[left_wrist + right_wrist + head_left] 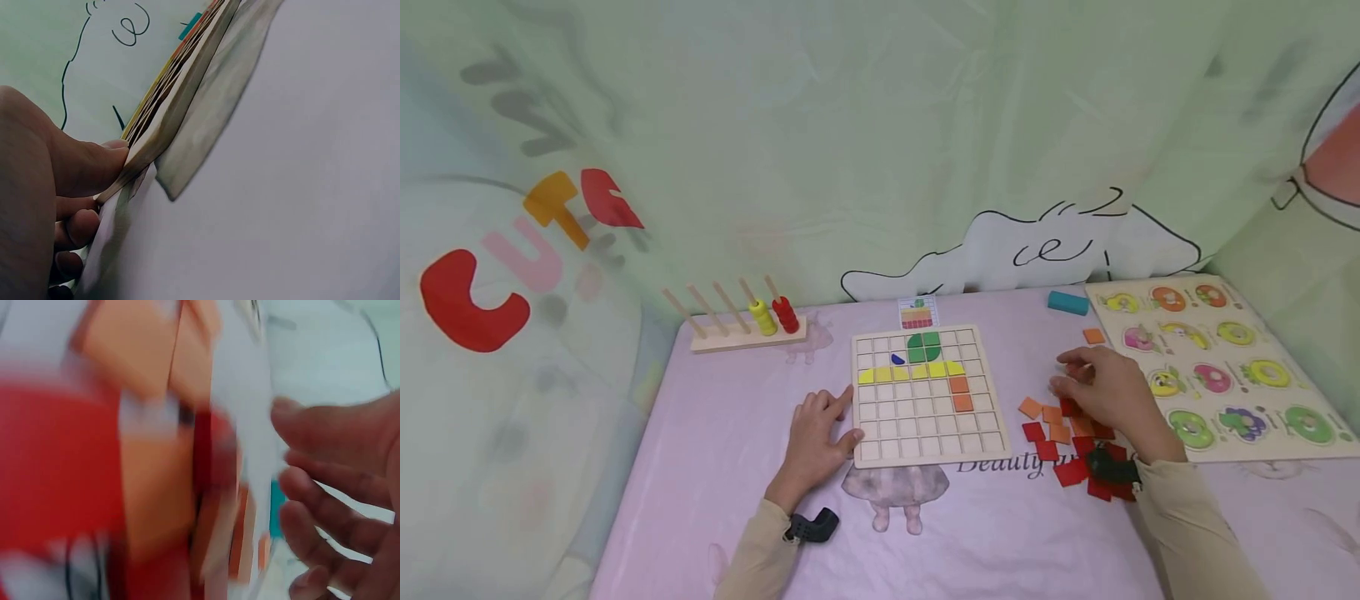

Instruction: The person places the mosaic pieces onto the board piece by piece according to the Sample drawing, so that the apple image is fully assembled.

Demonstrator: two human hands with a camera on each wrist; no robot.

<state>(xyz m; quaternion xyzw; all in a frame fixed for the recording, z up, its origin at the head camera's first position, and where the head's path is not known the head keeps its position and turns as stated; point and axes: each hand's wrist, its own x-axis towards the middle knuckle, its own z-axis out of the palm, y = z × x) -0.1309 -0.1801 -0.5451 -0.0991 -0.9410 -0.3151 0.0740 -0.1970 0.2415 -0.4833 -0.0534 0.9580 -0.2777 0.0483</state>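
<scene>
red tiles (1083,446) lie partly hidden beneath the loose, empty right hand (1108,390); relaxed left hand (815,435) touches board (908,427).

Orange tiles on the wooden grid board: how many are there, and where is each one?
2. The upper orange tile lies directly under the yellow row's right end; the lower orange tile is directly below it. None seem hidden: the head view shows the whole grid.

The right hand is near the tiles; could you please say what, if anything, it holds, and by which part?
Nothing: the right hand is near the tiles, its thumb and fingers apart, nothing between them.
</scene>
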